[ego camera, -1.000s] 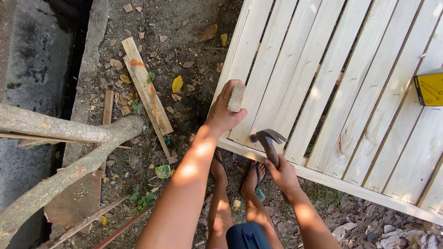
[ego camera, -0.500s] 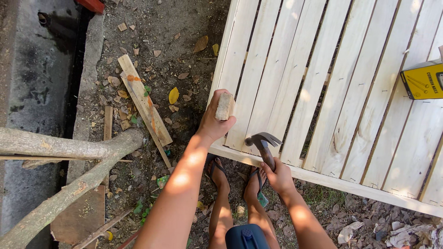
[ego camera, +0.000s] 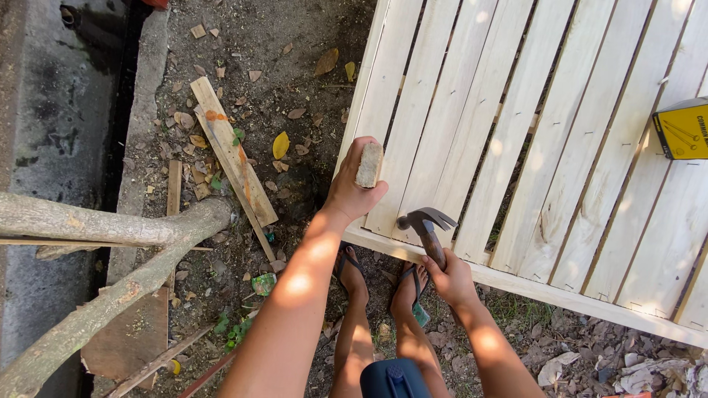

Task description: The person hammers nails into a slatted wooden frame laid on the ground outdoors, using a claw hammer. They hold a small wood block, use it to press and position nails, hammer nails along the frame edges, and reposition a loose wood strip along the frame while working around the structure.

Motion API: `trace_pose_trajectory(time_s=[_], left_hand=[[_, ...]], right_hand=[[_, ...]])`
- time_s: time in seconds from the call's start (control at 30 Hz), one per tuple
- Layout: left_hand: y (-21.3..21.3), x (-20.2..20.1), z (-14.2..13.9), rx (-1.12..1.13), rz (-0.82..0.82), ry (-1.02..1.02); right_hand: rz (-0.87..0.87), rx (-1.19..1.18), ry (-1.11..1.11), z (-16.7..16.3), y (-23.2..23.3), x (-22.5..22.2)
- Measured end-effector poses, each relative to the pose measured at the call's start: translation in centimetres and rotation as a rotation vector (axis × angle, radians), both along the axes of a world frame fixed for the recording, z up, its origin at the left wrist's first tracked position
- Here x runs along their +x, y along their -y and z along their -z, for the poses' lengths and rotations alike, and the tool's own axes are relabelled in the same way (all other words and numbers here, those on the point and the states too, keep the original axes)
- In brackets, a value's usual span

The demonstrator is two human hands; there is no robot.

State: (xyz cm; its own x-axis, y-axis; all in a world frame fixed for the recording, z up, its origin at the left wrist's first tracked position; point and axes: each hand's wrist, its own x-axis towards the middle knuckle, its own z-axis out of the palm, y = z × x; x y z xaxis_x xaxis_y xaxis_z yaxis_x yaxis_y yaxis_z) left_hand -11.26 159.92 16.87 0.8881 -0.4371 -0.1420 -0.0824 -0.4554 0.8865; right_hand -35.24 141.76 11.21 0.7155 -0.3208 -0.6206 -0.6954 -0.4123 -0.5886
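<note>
Dirt yard (ego camera: 243, 44) — hands grip hammer (ego camera: 426, 230), block (ego camera: 369, 165).

Sunlit dirt ground (ego camera: 258, 44), concrete gutter (ego camera: 66, 110), branches (ego camera: 96, 221)

Right of the right hand (ego camera: 451, 280), the yellow box (ego camera: 682, 130) and the slatted wooden panel (ego camera: 560, 147) are cut off by the frame edge. The left hand (ego camera: 352, 188) hides most of the small wood block (ego camera: 369, 164); the hammer (ego camera: 426, 228) handle's end disappears inside the right fist.
</note>
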Motion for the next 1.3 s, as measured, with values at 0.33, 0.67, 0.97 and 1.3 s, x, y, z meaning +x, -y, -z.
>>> trace_pose_trajectory(time_s=[0.33,0.67,0.97,1.3], left_hand=[[0.4,0.2,0.6,-0.016,-0.015,0.072],[0.0,1.1,-0.2,-0.020,-0.023,0.008],[0.0,1.6,0.2,-0.036,-0.007,-0.009],[0.1,2.4,0.0,0.001,-0.033,-0.027]], right_hand=[[-0.375,-0.156,0.135,-3.9,2.6,3.6],[-0.788,-0.236,0.082,-2.2,2.0,7.8],[-0.872,0.053,0.594,-1.0,4.8,7.8],[-0.749,-0.001,0.488,-1.4,5.7,10.2]])
